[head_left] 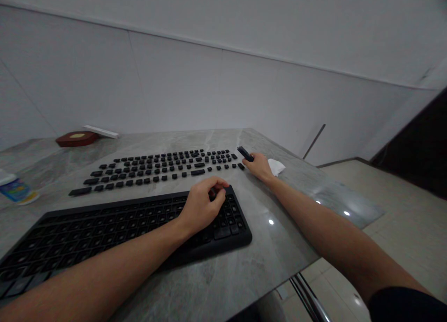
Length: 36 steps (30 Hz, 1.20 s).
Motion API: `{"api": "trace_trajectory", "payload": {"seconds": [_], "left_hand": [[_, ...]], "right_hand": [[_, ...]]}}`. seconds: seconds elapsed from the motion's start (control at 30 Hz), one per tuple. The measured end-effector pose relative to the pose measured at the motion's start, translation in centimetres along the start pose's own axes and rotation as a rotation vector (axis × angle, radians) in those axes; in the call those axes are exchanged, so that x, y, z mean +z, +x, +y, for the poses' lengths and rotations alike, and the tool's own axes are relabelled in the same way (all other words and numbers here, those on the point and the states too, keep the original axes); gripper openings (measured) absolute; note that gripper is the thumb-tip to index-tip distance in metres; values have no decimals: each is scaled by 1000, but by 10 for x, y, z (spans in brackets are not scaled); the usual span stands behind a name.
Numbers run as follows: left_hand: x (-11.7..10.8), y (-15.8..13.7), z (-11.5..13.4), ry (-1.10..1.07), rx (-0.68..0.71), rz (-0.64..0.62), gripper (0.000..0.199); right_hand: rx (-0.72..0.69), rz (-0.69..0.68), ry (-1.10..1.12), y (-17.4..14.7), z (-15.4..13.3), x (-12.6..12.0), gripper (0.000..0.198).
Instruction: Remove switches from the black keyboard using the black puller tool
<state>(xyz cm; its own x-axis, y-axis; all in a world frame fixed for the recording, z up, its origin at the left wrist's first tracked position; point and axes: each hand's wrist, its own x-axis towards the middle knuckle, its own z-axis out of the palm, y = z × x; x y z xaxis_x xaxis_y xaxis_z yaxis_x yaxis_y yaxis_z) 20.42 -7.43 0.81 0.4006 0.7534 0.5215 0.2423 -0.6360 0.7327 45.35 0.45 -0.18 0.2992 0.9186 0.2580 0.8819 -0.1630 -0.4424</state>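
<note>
The black keyboard lies directly under my left grip, its right end around my fingers and its long body running off toward eight o'clock, partly covered by my own forearm. My left fingers curl in with thumb and forefinger close together; I cannot tell whether anything is pinched between them. At two o'clock from there, my right grip is closed around a slim black tool, its free end aimed at ten o'clock.

Loose black keycaps sit in spaced rows beyond the keyboard, from ten to one o'clock of my left grip, the nearest one just beside my right fingers at eight o'clock. A crumpled white tissue lies at three o'clock of my right grip, partly behind my wrist. Far off at nine o'clock is a white-and-blue container; toward ten, a reddish-brown box with a white strip next to it.

The desk is grey, veined and glossy, against a pale wall at twelve o'clock; at four, light floor tiles show.
</note>
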Motion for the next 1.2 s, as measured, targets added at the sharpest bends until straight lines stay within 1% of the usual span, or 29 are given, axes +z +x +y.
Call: {"api": "trace_trajectory", "payload": {"seconds": [0.13,0.23,0.37,0.6,0.9,0.97,1.0,1.1,1.2], "left_hand": [[0,0,1,2,5,-7,14],[0,-1,1,-9,3,-8,14],[0,-1,1,-6,-3,-8,14],[-1,0,1,-4,9,-14,14],[-1,-1,0,33,11,-39,13],[-1,-3,1,90,84,-88,15],[0,-5,2,139,143,-136,16],[1,-14,9,347,305,-331,23],[-10,-29,15,507,335,-538,39]], "right_hand": [[-124,-12,-8,-5,-7,2,26],[-169,-34,-18,-8,-9,6,25],[-191,-50,-38,-11,-11,11,25],[-213,-60,-47,-15,-11,12,25],[-257,-21,-54,-13,-8,15,22],[-272,10,-63,-13,-8,14,24],[-280,27,-66,-14,-8,13,24],[-305,58,-71,-20,-10,8,27],[-323,49,-71,-31,-14,1,28]]}}
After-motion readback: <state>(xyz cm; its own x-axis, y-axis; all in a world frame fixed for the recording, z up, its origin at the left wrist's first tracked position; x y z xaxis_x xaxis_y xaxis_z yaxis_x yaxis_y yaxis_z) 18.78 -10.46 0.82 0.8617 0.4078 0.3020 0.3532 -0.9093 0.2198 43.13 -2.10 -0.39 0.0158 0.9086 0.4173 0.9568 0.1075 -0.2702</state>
